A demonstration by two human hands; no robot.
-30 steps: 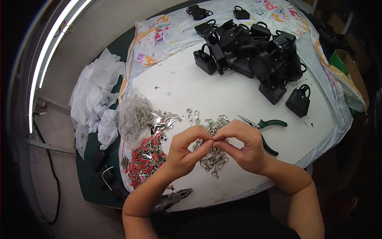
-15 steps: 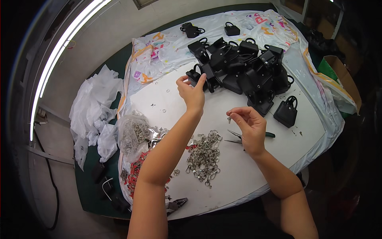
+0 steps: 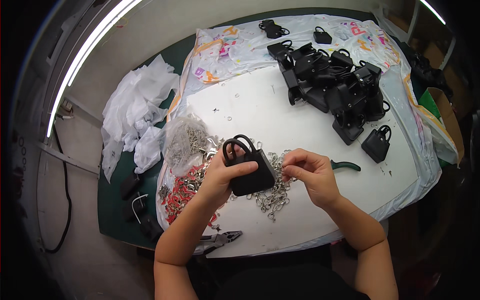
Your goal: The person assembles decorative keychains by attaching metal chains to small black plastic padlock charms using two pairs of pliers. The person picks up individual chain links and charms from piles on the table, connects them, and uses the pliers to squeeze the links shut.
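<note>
My left hand [image 3: 219, 179] grips a miniature black handbag [image 3: 253, 176] with two looped handles, held up over the middle of the table. Close to its right side is my right hand [image 3: 314, 176], thumb and fingers pinched together. A small metal piece showed in that pinch a moment earlier; now the fingers mostly cover it. Behind and below the bag lies a heap of silver clasps and rings [image 3: 274, 201]. Green-handled pliers [image 3: 346, 165] stick out past my right hand, which hides their jaws.
Several more black mini handbags [image 3: 336, 92] are piled at the far right; one [image 3: 377, 144] stands apart. At left are a clear bag of metal fittings [image 3: 186, 145], red-and-silver pieces [image 3: 182, 200] and crumpled white plastic [image 3: 137, 107]. Grey pliers [image 3: 220, 242] lie at the near edge.
My left hand has taken a handbag from the pile's left side and brought it nearer. The right hand, still pinched, has come slightly lower, beside the bag. The whole view has shifted.
</note>
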